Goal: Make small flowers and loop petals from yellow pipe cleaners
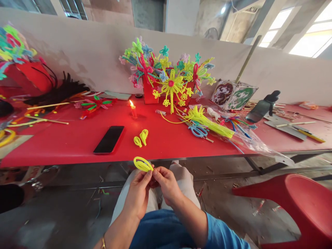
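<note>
Together on yellow loops (pixel 144 167), left hand (pixel 138 193) and right hand (pixel 168 185).

The black phone (pixel 109 140) lies flat on the red tabletop (pixel 67 141). The dark bottle (pixel 260 110) is farther right. The red stool (pixel 308 204) is lower right.

1 head-worn camera looks forward and down over the near hands (pixel 166 184) to the red table (pixel 77 129).

At lower centre, the yellow pipe-cleaner loops (pixel 142 164) look fuzzy and matt. The red tabletop (pixel 64 145) is smooth with a soft sheen, the smartphone (pixel 109 140) glossy black. Right of centre, a crinkled clear plastic bag (pixel 264 147) shines; the lower-right stool (pixel 310 197) is smooth plastic.
</note>
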`<state>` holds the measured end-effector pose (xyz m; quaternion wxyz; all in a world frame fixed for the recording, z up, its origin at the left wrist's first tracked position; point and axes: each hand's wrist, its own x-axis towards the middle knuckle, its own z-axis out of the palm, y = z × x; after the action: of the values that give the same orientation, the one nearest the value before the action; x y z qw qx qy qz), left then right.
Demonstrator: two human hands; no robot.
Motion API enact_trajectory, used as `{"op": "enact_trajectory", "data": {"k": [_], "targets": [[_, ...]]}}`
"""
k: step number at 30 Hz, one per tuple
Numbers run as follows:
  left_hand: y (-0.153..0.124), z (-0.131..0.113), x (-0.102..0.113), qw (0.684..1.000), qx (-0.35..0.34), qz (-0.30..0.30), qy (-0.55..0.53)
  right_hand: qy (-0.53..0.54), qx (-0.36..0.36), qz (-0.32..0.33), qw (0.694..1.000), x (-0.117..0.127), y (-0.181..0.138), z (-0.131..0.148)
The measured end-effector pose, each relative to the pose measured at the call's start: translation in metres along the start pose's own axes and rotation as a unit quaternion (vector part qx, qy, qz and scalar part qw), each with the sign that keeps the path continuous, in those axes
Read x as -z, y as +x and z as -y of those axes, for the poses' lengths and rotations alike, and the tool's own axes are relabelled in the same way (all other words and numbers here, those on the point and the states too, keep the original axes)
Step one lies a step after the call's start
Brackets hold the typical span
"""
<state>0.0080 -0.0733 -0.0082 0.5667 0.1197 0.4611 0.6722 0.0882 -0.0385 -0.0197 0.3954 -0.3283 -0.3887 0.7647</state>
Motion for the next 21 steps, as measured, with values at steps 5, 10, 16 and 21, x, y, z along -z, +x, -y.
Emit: {"op": "enact_trajectory", "data": {"k": [5, 10, 16, 21], "targets": [[-0.003, -0.003, -0.001, 0.999, -0.004, 0.010, 0.044, -0.043, 0.031, -0.026, 0.998, 0.001, 0.003, -0.003], [-0.006, -0.013, 0.000, 0.991, -0.016, 0.029, 0.127, -0.160, 0.054, -0.030, 0.985, 0.011, 0.004, 0.004], [0.001, -0.032, 0.021, 0.843, -0.316, -0.023, 0.434, -0.504, 0.172, -0.029, 0.846, 0.035, 0.002, 0.032], [0.002, -0.042, 0.012, 0.659, -0.298, 0.145, 0.675, -0.676, 0.293, 0.100, 0.669, 0.038, -0.006, 0.045]]}}
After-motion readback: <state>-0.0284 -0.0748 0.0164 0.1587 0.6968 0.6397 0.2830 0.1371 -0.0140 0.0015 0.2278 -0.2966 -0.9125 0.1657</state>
